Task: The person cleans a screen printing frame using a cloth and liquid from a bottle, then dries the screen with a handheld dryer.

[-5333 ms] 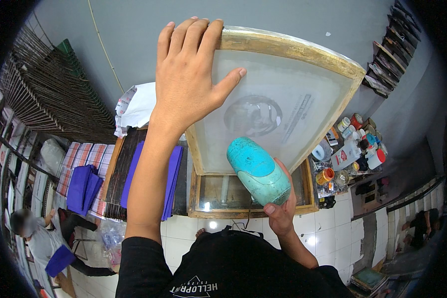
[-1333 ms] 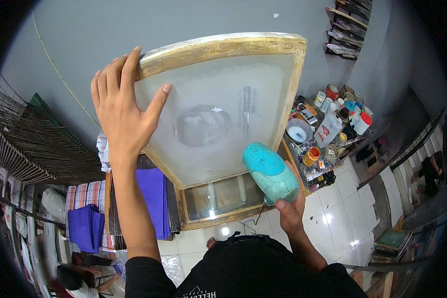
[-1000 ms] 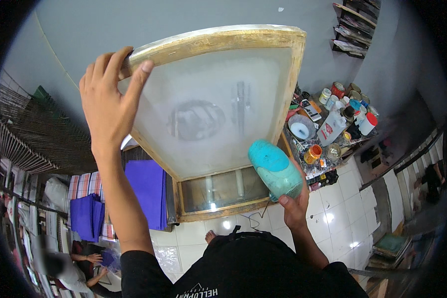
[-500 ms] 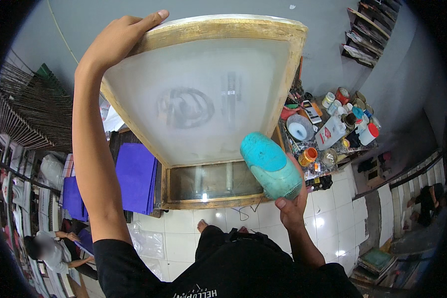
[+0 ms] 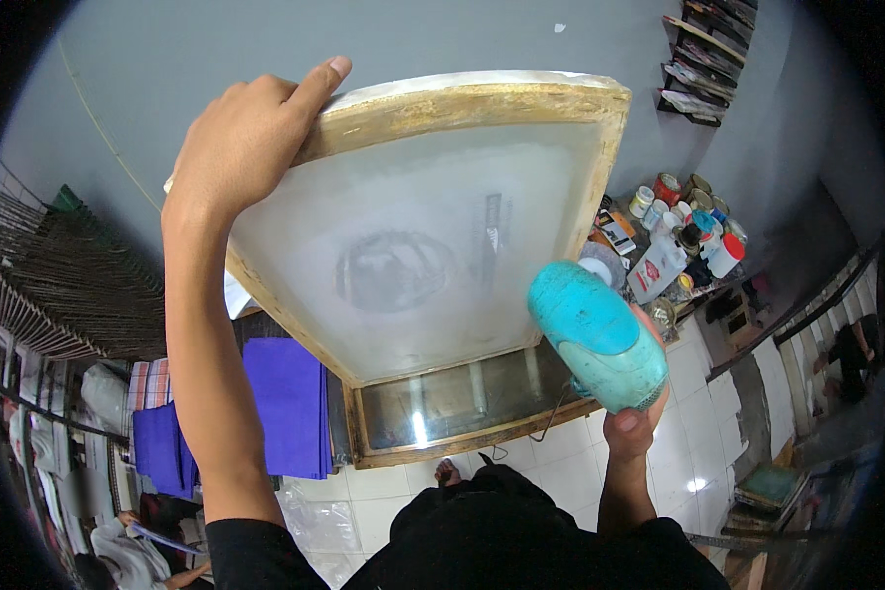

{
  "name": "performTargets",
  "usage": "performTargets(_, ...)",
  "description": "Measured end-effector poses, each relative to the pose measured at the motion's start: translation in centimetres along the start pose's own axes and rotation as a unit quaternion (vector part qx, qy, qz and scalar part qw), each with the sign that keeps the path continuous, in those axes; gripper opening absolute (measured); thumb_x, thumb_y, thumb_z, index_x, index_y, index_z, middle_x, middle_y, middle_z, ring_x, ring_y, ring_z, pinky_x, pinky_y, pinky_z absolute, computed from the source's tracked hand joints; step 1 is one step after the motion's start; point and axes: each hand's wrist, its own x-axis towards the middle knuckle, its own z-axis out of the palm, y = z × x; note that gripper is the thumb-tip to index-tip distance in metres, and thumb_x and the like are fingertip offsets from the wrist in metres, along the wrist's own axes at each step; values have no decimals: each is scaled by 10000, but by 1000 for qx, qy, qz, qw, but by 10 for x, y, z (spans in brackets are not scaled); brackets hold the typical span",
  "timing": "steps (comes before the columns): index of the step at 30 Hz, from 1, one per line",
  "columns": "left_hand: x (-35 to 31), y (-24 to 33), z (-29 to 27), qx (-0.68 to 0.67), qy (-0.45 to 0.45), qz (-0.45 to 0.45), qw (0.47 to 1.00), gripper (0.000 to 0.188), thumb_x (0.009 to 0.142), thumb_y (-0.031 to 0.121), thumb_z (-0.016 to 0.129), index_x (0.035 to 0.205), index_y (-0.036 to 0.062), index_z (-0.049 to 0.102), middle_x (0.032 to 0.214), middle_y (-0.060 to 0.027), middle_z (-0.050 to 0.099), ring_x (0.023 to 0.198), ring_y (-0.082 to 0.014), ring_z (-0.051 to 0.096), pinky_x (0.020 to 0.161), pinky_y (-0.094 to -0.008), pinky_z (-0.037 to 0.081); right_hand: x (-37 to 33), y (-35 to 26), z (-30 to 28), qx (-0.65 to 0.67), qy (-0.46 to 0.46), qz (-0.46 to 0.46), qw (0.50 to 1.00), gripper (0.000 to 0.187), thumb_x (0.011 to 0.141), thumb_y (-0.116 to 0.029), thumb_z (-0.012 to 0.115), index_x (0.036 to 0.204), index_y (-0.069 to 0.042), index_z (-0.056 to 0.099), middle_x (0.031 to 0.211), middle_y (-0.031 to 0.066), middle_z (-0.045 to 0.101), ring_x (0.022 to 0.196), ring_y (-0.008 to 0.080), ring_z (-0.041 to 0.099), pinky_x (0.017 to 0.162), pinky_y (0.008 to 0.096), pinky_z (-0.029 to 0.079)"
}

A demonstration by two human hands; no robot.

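A wooden-framed silk screen [image 5: 472, 106] with pale mesh stands tilted up in front of me, its lower edge resting on a glass-topped wooden box [image 5: 447, 408]. On the mesh are a faint rounded mark and a narrow upright one. My left hand [image 5: 236, 147] is closed over the frame's top left corner area, thumb along the upper edge. A turquoise hair dryer [image 5: 595, 334] is in my right hand [image 5: 634, 428], near the screen's lower right side. The dryer's body hides most of those fingers. Its cord shows beside the box.
Purple sheets [image 5: 285, 403] lie stacked left of the box. Jars and a white jug [image 5: 656, 270] crowd a side table at right. A wire rack [image 5: 69, 275] stands far left, and another person [image 5: 133, 556] is at lower left. Wall shelves [image 5: 703, 64] hang at upper right.
The screen and box appear lower and farther right in the picture, as the whole view has shifted. The hair dryer has also moved right, still in my right hand; my left hand keeps the frame.
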Motion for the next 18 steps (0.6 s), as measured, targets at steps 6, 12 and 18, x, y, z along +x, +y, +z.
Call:
performTargets(6, 7, -6, 4, 24, -17, 5, 1000, 634, 962, 563, 386, 893, 5, 679, 611, -174, 576, 598, -306, 590, 687, -427, 482, 4, -6, 12, -5, 32, -2, 999, 1301, 567, -711, 825, 1448, 96, 309, 1433, 205, 428, 1317, 291, 462, 1101, 437, 372)
performTargets(12, 8, -5, 2, 74, -12, 7, 997, 549, 993, 510, 368, 995, 117, 752, 657, -164, 647, 663, -328, 655, 729, -413, 521, 16, -3, 9, 6, 18, -19, 1000, 1288, 591, -701, 814, 1450, 106, 293, 1426, 212, 427, 1313, 298, 469, 1098, 428, 380)
performTargets(18, 6, -4, 3, 26, -13, -31, 999, 670, 965, 584, 379, 913, 20, 736, 634, -187, 614, 642, -322, 631, 719, -415, 500, 19, -9, 8, 37, -3, -13, 999, 1249, 633, -649, 808, 1459, 113, 262, 1434, 217, 410, 1320, 301, 460, 1102, 428, 376)
